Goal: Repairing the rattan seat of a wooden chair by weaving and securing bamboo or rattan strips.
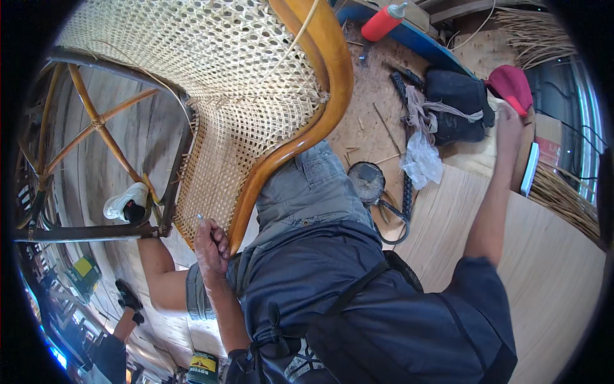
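Note:
A rattan chair with a woven cane panel [224,121] and a glossy honey-brown curved frame [342,77] leans across my lap. My left hand [211,246] is at the panel's lower edge, its fingers curled in around something small with a pale tip, too small to name. Out to the far right, my right hand [509,128] reaches to a dark red cloth item [510,86], perhaps a cap. A brighter red piece lies by its fingertips. Blur hides whether those fingers hold anything. A loose cane strand [297,41] hangs over the frame.
On the board to the right are a black bag [455,105], a crumpled clear plastic bag [422,160], a round dark pad [367,182] and a red squeeze bottle [382,23]. Bundled cane strips [543,38] lie beyond. Another person's foot [130,296] shows at lower left, near paint cans [203,368].

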Tool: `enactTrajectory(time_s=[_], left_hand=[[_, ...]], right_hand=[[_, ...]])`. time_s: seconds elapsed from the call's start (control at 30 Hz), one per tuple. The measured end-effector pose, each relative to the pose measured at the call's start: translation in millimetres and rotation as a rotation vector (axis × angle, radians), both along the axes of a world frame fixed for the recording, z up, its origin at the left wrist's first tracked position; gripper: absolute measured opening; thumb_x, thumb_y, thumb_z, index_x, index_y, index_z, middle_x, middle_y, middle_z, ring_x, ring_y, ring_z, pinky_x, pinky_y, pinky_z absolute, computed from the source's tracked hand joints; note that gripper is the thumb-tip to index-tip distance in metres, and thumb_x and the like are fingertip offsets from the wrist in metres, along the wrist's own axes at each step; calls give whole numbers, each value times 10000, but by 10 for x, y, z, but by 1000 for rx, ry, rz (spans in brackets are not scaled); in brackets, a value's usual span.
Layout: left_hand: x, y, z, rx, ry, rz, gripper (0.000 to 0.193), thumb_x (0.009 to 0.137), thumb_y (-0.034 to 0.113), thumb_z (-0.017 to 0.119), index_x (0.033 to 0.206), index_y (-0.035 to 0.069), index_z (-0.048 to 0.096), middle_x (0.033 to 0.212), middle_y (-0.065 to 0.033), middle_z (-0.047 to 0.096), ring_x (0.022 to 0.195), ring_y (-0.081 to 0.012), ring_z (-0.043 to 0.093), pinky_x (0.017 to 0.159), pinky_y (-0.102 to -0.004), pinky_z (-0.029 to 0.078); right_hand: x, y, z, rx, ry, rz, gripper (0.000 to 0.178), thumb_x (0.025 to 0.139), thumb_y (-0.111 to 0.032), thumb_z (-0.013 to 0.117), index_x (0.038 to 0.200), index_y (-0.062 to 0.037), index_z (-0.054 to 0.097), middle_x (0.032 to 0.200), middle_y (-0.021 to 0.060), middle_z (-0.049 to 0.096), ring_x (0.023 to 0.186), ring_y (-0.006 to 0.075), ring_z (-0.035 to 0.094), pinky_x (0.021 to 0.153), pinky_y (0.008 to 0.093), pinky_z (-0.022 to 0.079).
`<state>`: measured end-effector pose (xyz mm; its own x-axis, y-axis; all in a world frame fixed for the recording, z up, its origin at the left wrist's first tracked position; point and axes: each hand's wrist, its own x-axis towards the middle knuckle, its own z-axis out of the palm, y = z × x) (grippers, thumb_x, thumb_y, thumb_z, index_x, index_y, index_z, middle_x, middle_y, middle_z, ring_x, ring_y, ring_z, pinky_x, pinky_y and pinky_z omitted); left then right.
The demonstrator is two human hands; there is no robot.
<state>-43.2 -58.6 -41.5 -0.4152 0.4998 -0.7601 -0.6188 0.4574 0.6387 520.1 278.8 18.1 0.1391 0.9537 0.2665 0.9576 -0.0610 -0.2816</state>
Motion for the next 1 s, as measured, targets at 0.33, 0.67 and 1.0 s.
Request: enactTrajectory(time_s=[0.33, 0.67, 1.0], left_hand=[[18, 100, -44, -11, -19, -54, 311, 934, 407, 467, 809, 122, 467, 583, 31, 388, 398, -63, 335, 305, -215, 268], [-13, 21, -75, 15, -26, -58, 321, 928, 424, 472, 822, 121, 469, 588, 30, 391, 387, -64, 331, 298, -212, 262], [-25, 24, -93, 39, -42, -39, 330, 919, 439, 490, 822, 124, 470, 588, 35, 384, 391, -56, 338, 296, -201, 262]], right_hand=[[-965, -554, -1470, -471, -86, -102, 495, 757, -109, 634, 1214, -19, 469, 1050, 228, 584, 1018, 373, 553, 852, 414, 440], [-641, -488, -90, -608, 1012, -166, 177, 811, -170, 599, 956, -69, 592, 702, -4, 571, 561, 82, 516, 473, 209, 392], [600, 274, 10, -221, 542, -221, 268, 866, -151, 516, 1116, -54, 534, 823, 70, 631, 664, 133, 607, 534, 253, 454]])
